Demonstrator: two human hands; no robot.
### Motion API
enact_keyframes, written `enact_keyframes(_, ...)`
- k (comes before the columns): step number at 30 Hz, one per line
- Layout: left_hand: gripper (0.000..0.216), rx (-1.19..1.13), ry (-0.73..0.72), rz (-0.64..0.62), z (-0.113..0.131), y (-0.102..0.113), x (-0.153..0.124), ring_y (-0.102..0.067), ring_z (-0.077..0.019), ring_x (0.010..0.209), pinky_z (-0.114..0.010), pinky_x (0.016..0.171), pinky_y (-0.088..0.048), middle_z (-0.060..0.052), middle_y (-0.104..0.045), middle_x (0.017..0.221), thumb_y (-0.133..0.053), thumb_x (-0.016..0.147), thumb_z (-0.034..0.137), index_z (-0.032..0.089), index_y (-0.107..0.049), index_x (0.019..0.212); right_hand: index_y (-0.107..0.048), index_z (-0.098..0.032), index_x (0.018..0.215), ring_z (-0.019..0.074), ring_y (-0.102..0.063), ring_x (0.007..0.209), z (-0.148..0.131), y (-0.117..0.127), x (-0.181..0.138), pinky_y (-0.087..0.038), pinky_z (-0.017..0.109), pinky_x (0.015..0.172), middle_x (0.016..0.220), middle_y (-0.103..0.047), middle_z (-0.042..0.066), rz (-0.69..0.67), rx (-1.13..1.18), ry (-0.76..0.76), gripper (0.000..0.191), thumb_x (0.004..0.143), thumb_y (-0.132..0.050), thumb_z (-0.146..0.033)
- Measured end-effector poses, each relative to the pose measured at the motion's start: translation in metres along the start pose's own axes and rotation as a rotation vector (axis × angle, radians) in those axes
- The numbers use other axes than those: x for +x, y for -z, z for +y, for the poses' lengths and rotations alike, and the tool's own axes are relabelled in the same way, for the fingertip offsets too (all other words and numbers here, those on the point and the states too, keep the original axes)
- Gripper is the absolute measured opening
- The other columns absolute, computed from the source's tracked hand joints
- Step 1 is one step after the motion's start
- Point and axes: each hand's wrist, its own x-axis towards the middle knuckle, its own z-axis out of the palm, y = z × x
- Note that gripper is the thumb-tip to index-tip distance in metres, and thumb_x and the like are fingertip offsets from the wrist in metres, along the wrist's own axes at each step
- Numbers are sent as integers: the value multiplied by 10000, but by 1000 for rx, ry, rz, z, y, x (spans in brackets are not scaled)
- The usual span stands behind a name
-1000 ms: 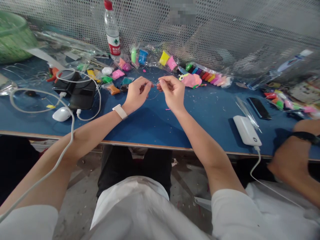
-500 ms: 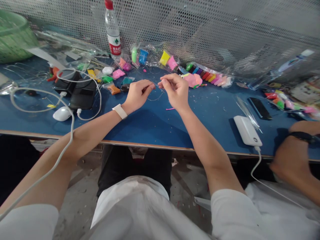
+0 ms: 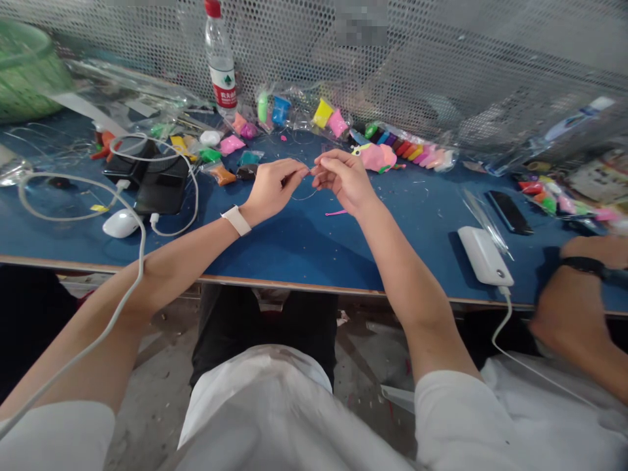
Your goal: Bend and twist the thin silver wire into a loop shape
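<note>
Left of the pink figure (image 3: 377, 157), my left hand (image 3: 273, 187) pinches a thin thread (image 3: 305, 198), bowing sideways below the fingertips toward my right hand (image 3: 345, 178), whose narrowed fingers' hold I can't tell.

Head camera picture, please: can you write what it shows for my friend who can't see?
A person's left hand and right hand nearly meet, a thin strand looping between them over a blue table. Beyond them are bright packets, a pink figure and an upright bottle; another person's arm shows at the right edge.
</note>
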Motion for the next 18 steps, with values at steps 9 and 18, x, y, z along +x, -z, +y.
enact_keyframes(9,108,-49,93,33,-4,-4,-1,-564,-122,664,-290,703,-467,7,-656,741,-669,1008,173,207,-767,977,-791,-256,896,98,-735,626,3,-1,-1,-569,222,582,797,-811,-35,-9,-47,117,410,827,-935,-634)
enact_keyframes(18,112,-23,77,36,2,-2,0,-575,-149,697,-320,718,-501,-7,-645,754,-635,1005,176,229,-722,960,-745,-251,872,96,-697,654,9,-7,1,-571,234,612,764,-758,-46,25,76,-28,383,761,-947,-557)
